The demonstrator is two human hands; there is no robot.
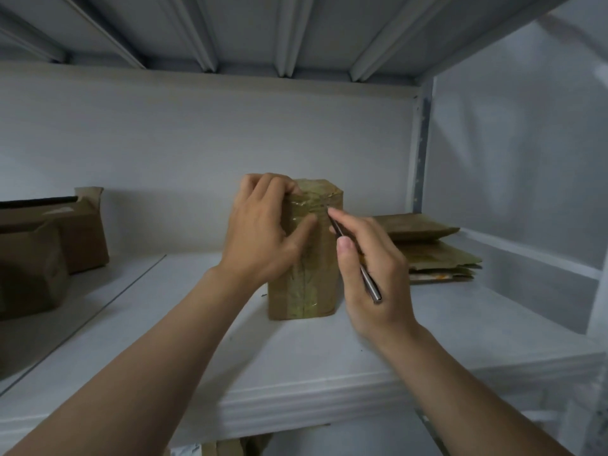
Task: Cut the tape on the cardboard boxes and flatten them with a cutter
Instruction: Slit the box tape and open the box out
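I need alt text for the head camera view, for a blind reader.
A person's left hand holds a taped cardboard box upright on a white shelf, while the right hand presses the tip of a slim metal cutter to the tape near the box's top. Flattened boxes lie stacked at the right; other boxes stand at the left.

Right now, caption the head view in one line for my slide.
Left hand steadies upright taped box on shelf; right hand holds cutter tip to tape.
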